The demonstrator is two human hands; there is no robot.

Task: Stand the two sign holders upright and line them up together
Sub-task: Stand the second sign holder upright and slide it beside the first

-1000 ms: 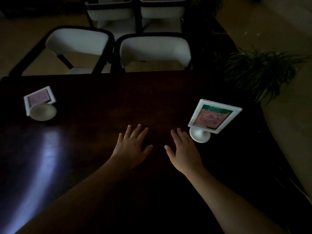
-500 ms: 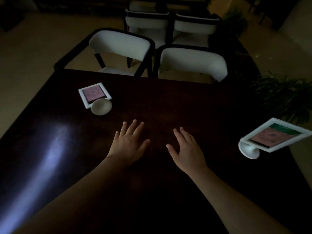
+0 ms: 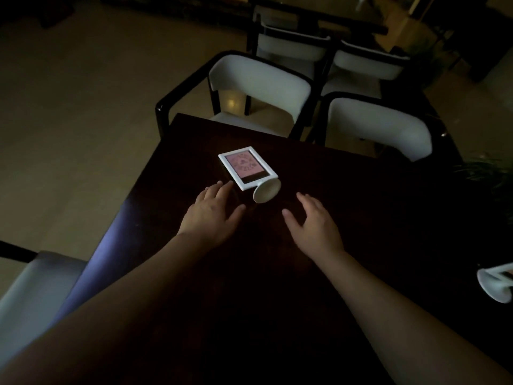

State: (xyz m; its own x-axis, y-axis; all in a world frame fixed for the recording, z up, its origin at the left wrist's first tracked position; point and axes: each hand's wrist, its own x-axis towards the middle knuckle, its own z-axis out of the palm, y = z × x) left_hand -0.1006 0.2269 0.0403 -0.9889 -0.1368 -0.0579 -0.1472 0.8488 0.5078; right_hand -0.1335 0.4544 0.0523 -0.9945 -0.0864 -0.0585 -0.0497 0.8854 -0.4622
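Observation:
A white sign holder [image 3: 247, 167] with a pink card lies flat on its back on the dark table [image 3: 374, 207], its round base [image 3: 267, 192] pointing toward me. My left hand [image 3: 211, 215] is open just below-left of it, fingertips close to the frame's lower corner. My right hand [image 3: 315, 226] is open to the right of the base, fingers spread, a short gap from it. The second sign holder [image 3: 497, 284] shows only its white base and frame edge at the right border; the room is dim.
Two white chairs with black frames [image 3: 258, 84] [image 3: 377, 126] stand at the table's far edge, more chairs behind. A padded seat [image 3: 36, 287] sits at the near left. A leafy plant [image 3: 488, 170] is at the right. The table's left edge runs diagonally.
The view has swung left, so the lying holder now sits centred and the right one has slid to the frame edge. Both hands have reached forward and closed in on the lying holder.

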